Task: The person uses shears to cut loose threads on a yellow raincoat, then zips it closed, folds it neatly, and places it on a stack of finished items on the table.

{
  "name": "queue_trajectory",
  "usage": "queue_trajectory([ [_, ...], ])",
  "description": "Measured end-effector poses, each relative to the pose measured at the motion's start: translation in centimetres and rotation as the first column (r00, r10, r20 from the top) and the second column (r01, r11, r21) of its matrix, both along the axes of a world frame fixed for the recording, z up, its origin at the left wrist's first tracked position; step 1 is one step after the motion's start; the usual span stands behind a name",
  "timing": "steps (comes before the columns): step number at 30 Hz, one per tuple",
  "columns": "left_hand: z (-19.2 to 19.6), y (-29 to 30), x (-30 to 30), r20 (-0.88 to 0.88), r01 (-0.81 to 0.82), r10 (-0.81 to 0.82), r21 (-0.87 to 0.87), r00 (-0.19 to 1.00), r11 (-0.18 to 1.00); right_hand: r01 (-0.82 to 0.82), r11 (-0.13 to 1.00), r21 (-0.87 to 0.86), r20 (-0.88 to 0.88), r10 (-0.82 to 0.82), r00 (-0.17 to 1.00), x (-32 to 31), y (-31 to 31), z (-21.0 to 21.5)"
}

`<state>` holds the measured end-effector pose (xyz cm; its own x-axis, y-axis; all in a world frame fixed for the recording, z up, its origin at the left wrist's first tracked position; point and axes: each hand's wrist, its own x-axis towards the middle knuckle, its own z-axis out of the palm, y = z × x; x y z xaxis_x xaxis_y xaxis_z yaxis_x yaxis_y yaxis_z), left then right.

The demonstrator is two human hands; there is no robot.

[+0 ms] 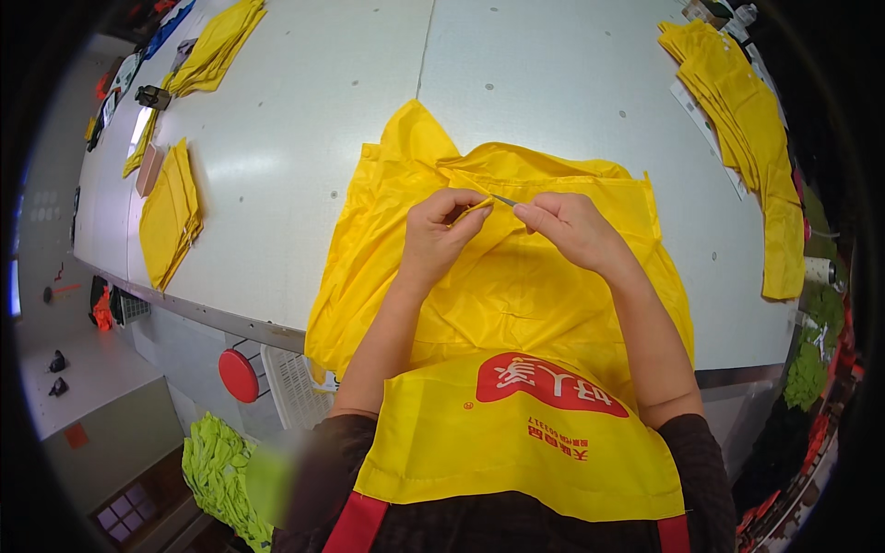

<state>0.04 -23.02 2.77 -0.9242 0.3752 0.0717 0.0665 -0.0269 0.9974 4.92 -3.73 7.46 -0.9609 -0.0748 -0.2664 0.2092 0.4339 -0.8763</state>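
Yellow cloth (516,286), crumpled and shiny like a thin coated fabric, spreads over the table's front edge before me. My left hand (442,230) pinches a small folded bit of its edge between thumb and fingertips. Close on the right, my right hand (572,226) is closed around a small pointed metal tool (503,199). The tool's dark tip points left at the pinched fold, and its other end is hidden in my fingers. I wear a yellow apron (433,452) with a red printed patch and red straps.
The pale table (323,111) stretches away ahead. Stacked yellow pieces (171,217) lie at left, more yellow cloth (217,51) at far left, and a long yellow pile (737,138) at right. Below left are a red round stool (238,375), a white basket (293,378) and lime-green cloth (221,470).
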Motion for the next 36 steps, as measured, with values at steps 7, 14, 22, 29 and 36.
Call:
queue_trajectory([
  [7, 0.4, -2.8, -2.9, -0.002, -0.271, 0.271, -0.056, 0.963, 0.961, 0.436, 0.893, 0.114, -0.260, -0.397, 0.880, 2.8, 3.8, -0.5],
  [14, -4.7, -10.9, -10.3, 0.277, -0.443, 0.461, -0.131, 0.843, 0.887, 0.691, 0.369, 0.621, -0.334, -0.673, 0.660, 11.5, 19.9, -8.6],
  [22, -2.2, -6.4, -2.5, -0.745, -0.757, 0.388, -0.232, 0.542, 0.611, 0.530, 0.138, 0.837, -0.381, -0.547, 0.745, 16.6, 22.2, -11.3],
  [29, -3.3, 2.9, 7.1, -0.508, 0.151, -0.354, -0.398, 0.785, 0.905, 0.732, 0.648, 0.213, 0.232, -0.761, 0.606, 12.9, 7.8, -5.6],
  [36, -6.1, 6.6, 9.4, -0.429, 0.082, -0.710, -0.824, 0.559, 0.561, 0.693, 0.566, -0.447, -0.195, -0.817, 0.542, 12.7, 5.5, -11.2],
])
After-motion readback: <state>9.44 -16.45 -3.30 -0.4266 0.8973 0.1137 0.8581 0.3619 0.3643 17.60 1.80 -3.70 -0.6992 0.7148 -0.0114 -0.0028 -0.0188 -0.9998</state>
